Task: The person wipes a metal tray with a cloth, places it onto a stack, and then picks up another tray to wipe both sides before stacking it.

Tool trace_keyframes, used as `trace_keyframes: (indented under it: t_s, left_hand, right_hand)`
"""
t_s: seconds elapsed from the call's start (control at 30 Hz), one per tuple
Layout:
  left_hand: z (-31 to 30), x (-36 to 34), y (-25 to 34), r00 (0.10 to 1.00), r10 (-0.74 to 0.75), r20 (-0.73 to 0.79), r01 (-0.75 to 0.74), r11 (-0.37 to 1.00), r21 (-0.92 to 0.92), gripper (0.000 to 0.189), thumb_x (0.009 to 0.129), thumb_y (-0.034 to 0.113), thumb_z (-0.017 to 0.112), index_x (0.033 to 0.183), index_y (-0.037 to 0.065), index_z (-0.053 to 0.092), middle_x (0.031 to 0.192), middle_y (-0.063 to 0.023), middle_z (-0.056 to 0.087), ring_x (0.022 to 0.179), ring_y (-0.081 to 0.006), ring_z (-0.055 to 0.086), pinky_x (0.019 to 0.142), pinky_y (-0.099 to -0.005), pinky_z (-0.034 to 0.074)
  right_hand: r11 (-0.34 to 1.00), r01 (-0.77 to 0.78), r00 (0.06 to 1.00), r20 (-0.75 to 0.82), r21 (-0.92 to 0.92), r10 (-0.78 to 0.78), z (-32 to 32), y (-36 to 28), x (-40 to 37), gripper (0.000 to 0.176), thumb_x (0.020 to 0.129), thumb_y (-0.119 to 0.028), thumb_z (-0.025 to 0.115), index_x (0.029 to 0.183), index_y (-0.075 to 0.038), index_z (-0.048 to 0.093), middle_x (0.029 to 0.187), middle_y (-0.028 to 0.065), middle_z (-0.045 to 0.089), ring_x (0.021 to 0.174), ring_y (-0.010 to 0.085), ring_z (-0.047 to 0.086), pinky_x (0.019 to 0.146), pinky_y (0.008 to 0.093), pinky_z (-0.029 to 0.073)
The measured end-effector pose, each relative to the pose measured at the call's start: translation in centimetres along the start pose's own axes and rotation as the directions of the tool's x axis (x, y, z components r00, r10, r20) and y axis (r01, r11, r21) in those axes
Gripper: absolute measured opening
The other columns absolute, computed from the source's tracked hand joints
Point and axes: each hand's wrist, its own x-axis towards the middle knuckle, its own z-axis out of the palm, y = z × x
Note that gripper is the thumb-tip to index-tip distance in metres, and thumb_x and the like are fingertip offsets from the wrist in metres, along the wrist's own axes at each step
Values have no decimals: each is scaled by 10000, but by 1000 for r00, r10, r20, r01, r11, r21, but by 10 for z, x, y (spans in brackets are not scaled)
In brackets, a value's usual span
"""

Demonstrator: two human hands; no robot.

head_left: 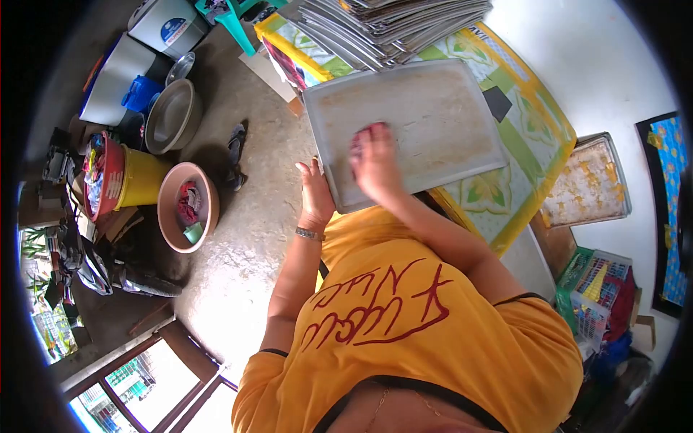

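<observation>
A grey metal baking tray [440, 123] with brownish stains lies tilted across the patterned tablecloth, its near left corner by my body. My right hand [377, 167], slightly blurred, presses a dark red cloth [375, 131] onto the left part of the tray's surface. At the tray's left edge, my left hand [315, 193] holds the rim from the side, with some fingers partly hidden at the edge. A stack of similar metal trays [393, 32] stands just beyond it on the table.
A green and yellow tablecloth [473, 198] covers the table. A rusty tray [588, 180] leans at the right, above a plastic basket [595, 289]. On the floor at left are a pink basin [167, 216] with cloths, a yellow bucket [141, 177] and a grey basin [180, 108].
</observation>
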Motion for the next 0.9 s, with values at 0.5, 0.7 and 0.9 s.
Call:
trace_keyframes:
  t_s: [0.5,0.7,0.9]
  left_hand:
    - [-26,-37,1,990,132,-46,-88,844,530,664,934,28,515,1524,79,214,791,21,492,611,-71,524,487,-220,475]
    - [-30,-56,8,995,40,-93,19,833,553,636,936,25,541,1508,78,267,1136,10,585,758,-54,582,575,-202,511]
    - [-24,-59,3,998,25,-55,8,846,532,651,939,26,530,1515,71,229,1325,-26,546,827,-40,574,562,-193,503]
  right_hand:
    - [755,-165,920,-177,635,350,-81,59,60,491,826,104,512,1288,-64,519,1196,180,609,1070,286,609,910,364,492]
    - [928,-366,852,-376,65,363,-57,247,91,394,830,-24,534,1223,-37,561,1196,206,601,1113,379,566,963,433,446]
    - [993,-108,983,-151,-37,102,54,98,118,403,764,38,457,1143,14,590,1173,197,598,1115,361,547,958,449,434]
